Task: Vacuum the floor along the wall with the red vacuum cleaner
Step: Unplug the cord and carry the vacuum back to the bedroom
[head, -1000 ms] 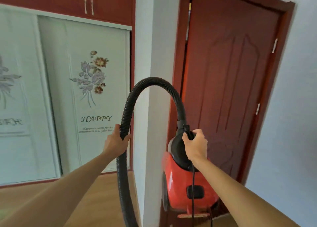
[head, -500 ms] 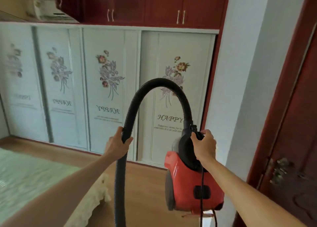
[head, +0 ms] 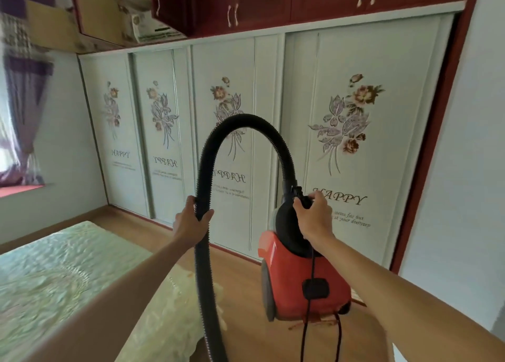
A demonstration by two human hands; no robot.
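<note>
Leftward swing brings four flowered wardrobe doors (head: 382,69) into view. Left hand (head: 191,221) grips the one black hose (head: 203,175); right hand (head: 314,219) fingers clamp the handle (head: 299,195) of the one red vacuum cleaner (head: 289,279).

The red vacuum cleaner (head: 297,274) hangs clear of the wooden floor (head: 246,320), tipped on end, its black rounded end uppermost and a grey wheel on its left side. Its black ribbed hose (head: 246,119) arches up from that end, then drops leftward out of view. A black cord (head: 305,334) dangles below.
</note>
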